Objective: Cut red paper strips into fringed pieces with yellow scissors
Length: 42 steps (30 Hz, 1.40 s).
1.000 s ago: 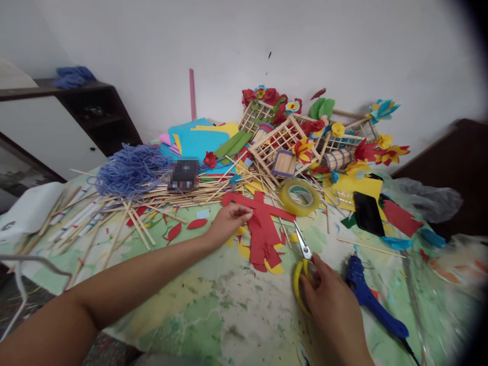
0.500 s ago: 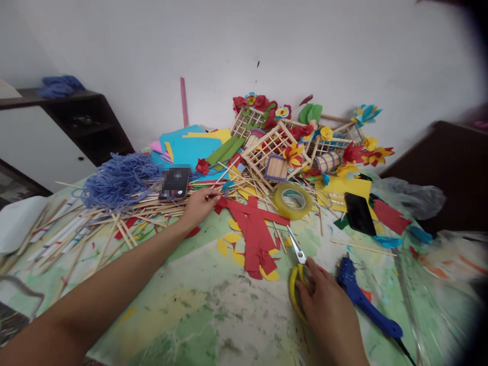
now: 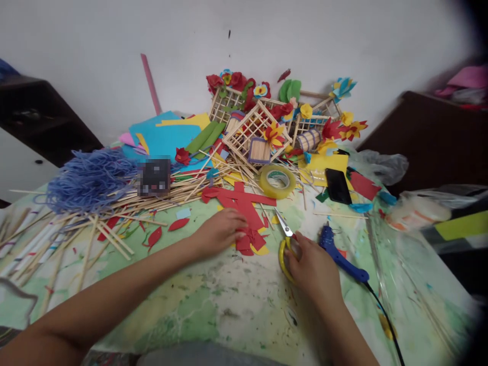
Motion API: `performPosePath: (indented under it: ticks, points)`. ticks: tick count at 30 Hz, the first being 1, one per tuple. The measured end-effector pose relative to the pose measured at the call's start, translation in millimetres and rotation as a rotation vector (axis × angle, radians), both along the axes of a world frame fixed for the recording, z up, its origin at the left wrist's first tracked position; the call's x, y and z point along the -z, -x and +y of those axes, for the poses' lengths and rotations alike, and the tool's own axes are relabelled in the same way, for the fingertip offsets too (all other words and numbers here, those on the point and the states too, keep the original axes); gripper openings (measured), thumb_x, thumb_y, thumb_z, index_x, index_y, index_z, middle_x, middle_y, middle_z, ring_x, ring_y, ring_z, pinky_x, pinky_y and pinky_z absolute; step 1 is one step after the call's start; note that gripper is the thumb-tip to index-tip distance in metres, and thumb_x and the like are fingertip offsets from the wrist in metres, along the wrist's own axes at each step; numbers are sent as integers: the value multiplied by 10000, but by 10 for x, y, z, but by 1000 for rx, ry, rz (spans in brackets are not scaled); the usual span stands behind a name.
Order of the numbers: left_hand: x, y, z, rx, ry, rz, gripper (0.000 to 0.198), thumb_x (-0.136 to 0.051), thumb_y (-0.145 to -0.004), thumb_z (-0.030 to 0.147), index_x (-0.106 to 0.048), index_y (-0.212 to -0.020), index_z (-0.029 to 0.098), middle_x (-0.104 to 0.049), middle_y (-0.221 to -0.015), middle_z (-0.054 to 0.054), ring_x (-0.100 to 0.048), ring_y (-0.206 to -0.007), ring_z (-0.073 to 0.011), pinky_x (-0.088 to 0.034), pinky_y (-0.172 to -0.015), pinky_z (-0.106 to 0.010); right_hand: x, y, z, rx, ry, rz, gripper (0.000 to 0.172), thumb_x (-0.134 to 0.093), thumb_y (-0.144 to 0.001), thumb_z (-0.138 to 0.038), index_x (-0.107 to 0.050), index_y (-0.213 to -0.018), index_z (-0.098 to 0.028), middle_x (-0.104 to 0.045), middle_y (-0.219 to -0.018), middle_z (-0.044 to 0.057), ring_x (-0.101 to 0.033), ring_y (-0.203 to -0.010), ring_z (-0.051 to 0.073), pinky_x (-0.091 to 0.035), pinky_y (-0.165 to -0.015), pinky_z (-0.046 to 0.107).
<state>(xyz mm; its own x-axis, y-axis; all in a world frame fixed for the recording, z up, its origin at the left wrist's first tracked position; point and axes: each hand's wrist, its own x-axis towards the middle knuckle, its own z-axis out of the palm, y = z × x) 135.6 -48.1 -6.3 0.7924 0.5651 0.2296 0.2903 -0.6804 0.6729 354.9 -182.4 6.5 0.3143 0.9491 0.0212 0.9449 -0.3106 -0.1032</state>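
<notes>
Meanwhile left fingers (image 3: 234,223) together on red paper (image 3: 247,208); right fingers (image 3: 295,249) wrap yellow scissors (image 3: 282,259).

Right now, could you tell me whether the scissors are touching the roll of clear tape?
Apart: the head view shows a gap between the yellow-handled scissors and the roll of clear tape.

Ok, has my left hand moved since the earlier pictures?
Yes, your left hand has drawn back toward you, further below the roll of clear tape.

Head view looks forward, down
</notes>
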Motion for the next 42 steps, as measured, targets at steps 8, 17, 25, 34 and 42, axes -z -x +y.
performPosePath:
  ticks: [8, 17, 25, 34, 42]
  points:
    - [114, -92, -326, 148, -72, 212, 461, -477, -834, 362, -480, -1273, 219, -471, -1336, -112, -384, -1250, -280, -227, -1037, -432, -282, 81, 224, -63, -18, -5, 306, -434, -853, -356, -627, -1007, -175, -652, -861, 86, -586, -844, 200, -379, -701, 268]
    - [152, -107, -371, 268, -299, 319, 527, -457, -843, 354, -372, -1338, 195, -399, -1388, -122, -333, -1288, -264, -196, -1066, -425, -122, 436, 847, -104, -82, 112, 212, -616, -729, -295, -670, -829, -116, -644, -926, 153, -554, -948, 234, -382, -778, 282]
    - [142, -68, -334, 246, -334, 291, 480, -416, -863, 358, -407, -1316, 201, -453, -1351, -108, -375, -1260, -256, -209, -1063, -440, -54, 301, 918, 22, -255, 396, 137, -517, -767, -223, -630, -785, -146, -670, -807, 115, -606, -792, 206, -406, -673, 276]
    - [95, -153, -399, -201, 798, -559, 437, -451, -824, 484, -594, -1077, 157, -654, -1054, -124, -607, -952, -249, -446, -854, -402, 60, 652, 528, -44, -462, 861, 364, -508, -772, -310, -495, -1091, -137, -577, -563, -37, -546, -501, 130, -425, -484, 224]
    - [61, -234, -465, -247, 1267, -822, 255, -711, -662, 275, -638, -831, 98, -695, -776, -80, -637, -649, -159, -493, -656, -269, 223, 761, 270, -319, -451, 809, 553, -536, -753, -228, -411, -1290, -180, -624, -771, 18, -551, -676, 158, -449, -663, 291]
